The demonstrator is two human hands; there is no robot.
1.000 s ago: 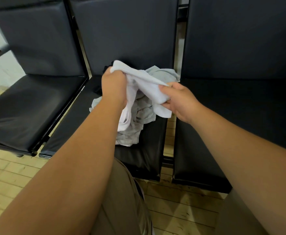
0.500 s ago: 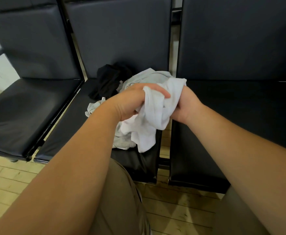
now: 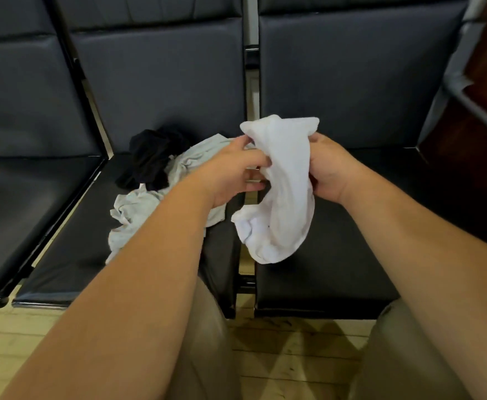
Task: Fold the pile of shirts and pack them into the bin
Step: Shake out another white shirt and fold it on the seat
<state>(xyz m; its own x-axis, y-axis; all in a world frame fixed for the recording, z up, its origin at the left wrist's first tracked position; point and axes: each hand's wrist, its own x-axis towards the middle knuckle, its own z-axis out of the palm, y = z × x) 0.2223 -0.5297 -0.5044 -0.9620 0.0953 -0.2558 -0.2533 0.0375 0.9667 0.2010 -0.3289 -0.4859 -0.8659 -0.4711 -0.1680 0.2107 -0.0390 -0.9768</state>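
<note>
At frame centre your left hand [image 3: 230, 174] and right hand [image 3: 333, 171] hold bunched white shirt [image 3: 282, 197] aloft, fingers [image 3: 258, 162] clamped on it. Pile [image 3: 138, 206] sits centre-left on seat [image 3: 72, 255]. Folding not yet begun. Next: find shoulders, spread flat.

White shirt [image 3: 282, 192]: bunched, crumpled, gripped between left hand [image 3: 230, 174] and right hand [image 3: 329, 171], lower end dangling free. Pale grey shirt [image 3: 138, 209]: rumpled, lying on the bench [image 3: 72, 255] to the left. Black shirt [image 3: 150, 160]: wadded at its far side, touching it.
</note>
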